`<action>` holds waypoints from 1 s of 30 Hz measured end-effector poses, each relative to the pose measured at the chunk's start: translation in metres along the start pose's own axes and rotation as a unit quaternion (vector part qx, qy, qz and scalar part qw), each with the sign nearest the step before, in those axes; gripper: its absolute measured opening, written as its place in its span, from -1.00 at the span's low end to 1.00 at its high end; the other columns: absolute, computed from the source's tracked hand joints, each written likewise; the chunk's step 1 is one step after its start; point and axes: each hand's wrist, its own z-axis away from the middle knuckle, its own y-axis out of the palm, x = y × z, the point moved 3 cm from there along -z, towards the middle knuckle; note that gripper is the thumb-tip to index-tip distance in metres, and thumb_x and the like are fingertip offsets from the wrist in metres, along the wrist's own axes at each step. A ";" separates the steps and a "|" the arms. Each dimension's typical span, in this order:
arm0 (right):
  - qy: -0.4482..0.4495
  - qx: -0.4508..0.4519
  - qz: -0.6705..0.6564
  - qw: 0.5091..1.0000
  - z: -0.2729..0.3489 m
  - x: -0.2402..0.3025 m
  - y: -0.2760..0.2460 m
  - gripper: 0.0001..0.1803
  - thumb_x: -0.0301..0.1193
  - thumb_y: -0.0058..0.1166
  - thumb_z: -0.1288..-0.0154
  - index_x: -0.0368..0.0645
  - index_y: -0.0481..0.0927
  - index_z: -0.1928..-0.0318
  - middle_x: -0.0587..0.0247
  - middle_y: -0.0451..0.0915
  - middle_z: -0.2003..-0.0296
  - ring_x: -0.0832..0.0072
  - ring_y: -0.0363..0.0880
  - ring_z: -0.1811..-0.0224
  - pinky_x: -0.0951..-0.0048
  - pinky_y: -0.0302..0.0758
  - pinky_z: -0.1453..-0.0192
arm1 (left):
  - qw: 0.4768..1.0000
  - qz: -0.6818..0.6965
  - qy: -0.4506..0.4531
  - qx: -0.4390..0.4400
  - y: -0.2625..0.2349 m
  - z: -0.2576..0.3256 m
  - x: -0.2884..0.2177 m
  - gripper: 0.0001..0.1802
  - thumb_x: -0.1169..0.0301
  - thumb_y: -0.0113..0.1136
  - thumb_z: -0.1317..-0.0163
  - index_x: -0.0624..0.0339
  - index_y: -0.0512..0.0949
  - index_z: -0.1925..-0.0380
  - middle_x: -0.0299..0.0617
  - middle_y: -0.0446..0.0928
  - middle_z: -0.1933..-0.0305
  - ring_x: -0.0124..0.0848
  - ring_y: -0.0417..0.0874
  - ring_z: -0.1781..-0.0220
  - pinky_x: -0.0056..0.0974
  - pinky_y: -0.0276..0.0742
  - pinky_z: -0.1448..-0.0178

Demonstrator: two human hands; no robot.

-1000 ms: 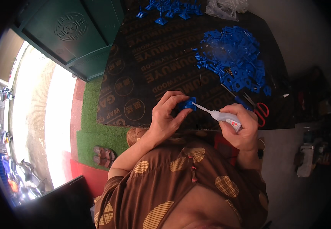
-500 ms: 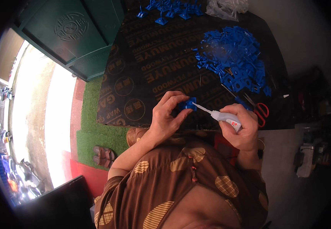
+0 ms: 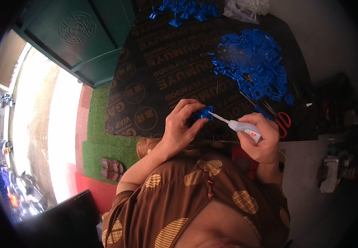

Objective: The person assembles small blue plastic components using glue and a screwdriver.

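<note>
Between thumb and fingers, my left hand [image 3: 182, 122] pinches a small blue plastic part [image 3: 205, 112] over the near edge of the table. Part of that piece is hidden behind the fingers. My right hand [image 3: 263, 138] is wrapped round a white glue bottle [image 3: 245, 129] with a long thin nozzle. The bottle points left, and its nozzle tip meets the blue part or sits right beside it; I cannot tell whether glue is coming out.
A heap of loose blue plastic parts [image 3: 249, 58] lies at the right of the dark plywood table [image 3: 146, 82]. Red-handled scissors [image 3: 283, 124] and a blue-handled screwdriver [image 3: 262, 110] lie beside my right hand. Several assembled blue pieces [image 3: 175, 20] stand at the back, near a clear plastic bag [image 3: 247, 9].
</note>
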 end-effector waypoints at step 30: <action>0.000 -0.001 0.011 1.000 -0.001 0.000 0.000 -0.73 -0.64 0.24 0.03 -0.28 0.53 0.25 0.17 0.57 0.52 0.36 0.59 0.57 0.45 0.45 0.48 | 1.000 0.006 0.002 0.001 0.000 0.000 0.001 -0.66 0.60 0.38 -0.02 0.28 0.57 0.15 -0.09 0.53 0.11 -0.29 0.62 0.16 -0.34 0.54 0.16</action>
